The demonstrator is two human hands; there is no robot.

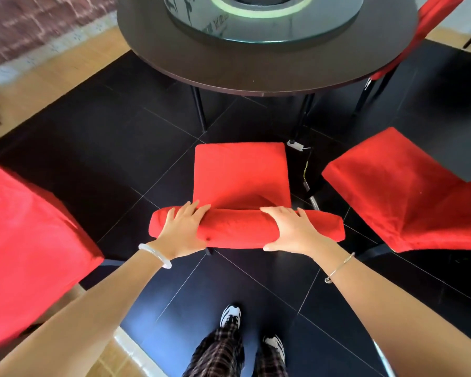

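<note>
A red-covered chair (239, 172) stands in front of me, its seat facing a round dark table (256, 69). Both my hands grip the top of its padded backrest (237, 228). My left hand (181, 229) wraps over the left part, fingers curled over the far side. My right hand (291, 228) holds the right part, thumb on the near face and fingers over the top. A pale bangle is on my left wrist and a thin bracelet on my right.
Two more red chairs flank me, one at the left (25, 240) and one at the right (408, 191). A glass turntable (261, 23) sits on the table. A white power strip (297, 145) with a cable lies on the black tiled floor. My feet stand below.
</note>
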